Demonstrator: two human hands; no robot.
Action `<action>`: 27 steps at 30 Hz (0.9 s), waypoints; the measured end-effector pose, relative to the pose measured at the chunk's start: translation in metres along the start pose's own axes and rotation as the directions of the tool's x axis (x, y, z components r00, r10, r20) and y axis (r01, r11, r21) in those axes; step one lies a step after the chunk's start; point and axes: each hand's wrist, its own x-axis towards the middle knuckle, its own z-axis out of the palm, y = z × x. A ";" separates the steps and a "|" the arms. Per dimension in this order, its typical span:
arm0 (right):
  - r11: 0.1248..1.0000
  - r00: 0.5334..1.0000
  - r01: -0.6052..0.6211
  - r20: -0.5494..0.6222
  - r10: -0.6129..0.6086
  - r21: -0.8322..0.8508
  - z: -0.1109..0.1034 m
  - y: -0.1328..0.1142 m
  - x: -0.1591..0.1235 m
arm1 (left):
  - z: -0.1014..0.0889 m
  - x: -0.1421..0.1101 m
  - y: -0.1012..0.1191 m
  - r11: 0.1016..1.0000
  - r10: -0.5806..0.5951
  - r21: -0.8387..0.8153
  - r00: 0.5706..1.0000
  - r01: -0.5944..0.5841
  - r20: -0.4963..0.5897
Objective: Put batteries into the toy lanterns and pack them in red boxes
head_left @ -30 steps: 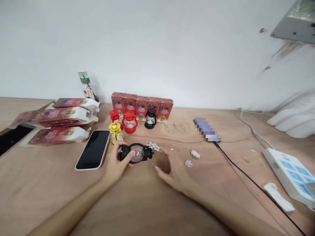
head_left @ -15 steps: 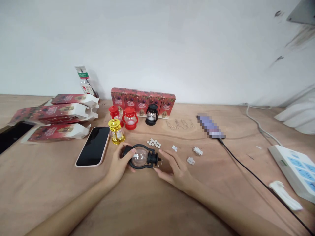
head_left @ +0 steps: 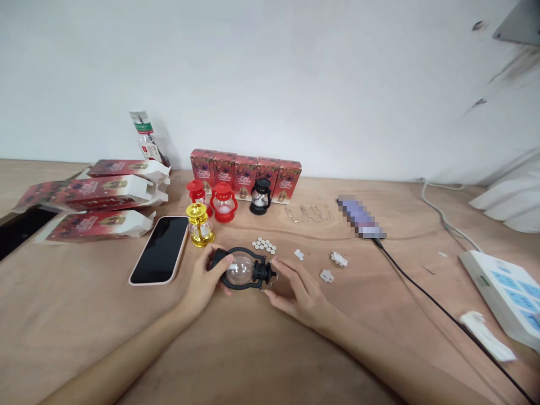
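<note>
A small black toy lantern (head_left: 240, 268) with a clear globe lies on its side, its top pointing right. My left hand (head_left: 207, 275) is closed around its base. At the lantern's top, my right hand (head_left: 301, 292) has thumb and fingertips on either side of a thin wire handle (head_left: 276, 279), gripping it against the frame. Just beyond the lantern is a group of round button cells (head_left: 264, 246). A gold lantern (head_left: 200, 226), red lanterns (head_left: 223, 202) and another black lantern (head_left: 260, 197) stand upright behind. Several loose wire handles (head_left: 310, 214) lie farther right.
Red printed boxes (head_left: 245, 177) stand in a row by the wall. Unfolded cartons (head_left: 97, 191) and a phone (head_left: 159, 250) lie left. Small white pieces (head_left: 326, 276) are to the right, with another phone (head_left: 360, 216), its black cable (head_left: 426, 289) and a power strip (head_left: 502, 292).
My right fingertips have shifted slightly closer around the lantern's top, and the wire handle shows more clearly there. My left hand and the lantern stay almost in place.
</note>
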 end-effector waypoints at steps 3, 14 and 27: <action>1.000 1.000 0.012 0.002 -0.012 -0.006 0.000 0.000 0.000 | 0.000 0.001 0.000 1.000 0.009 0.003 1.000 -0.009 0.004; 0.999 0.999 0.023 0.031 -0.021 -0.037 -0.001 0.000 0.003 | -0.001 0.001 0.000 0.999 -0.014 -0.049 0.999 0.015 0.035; 0.996 0.996 0.086 0.028 -0.086 -0.013 -0.002 0.002 0.002 | -0.002 0.001 -0.001 1.000 0.009 -0.024 0.997 -0.007 0.076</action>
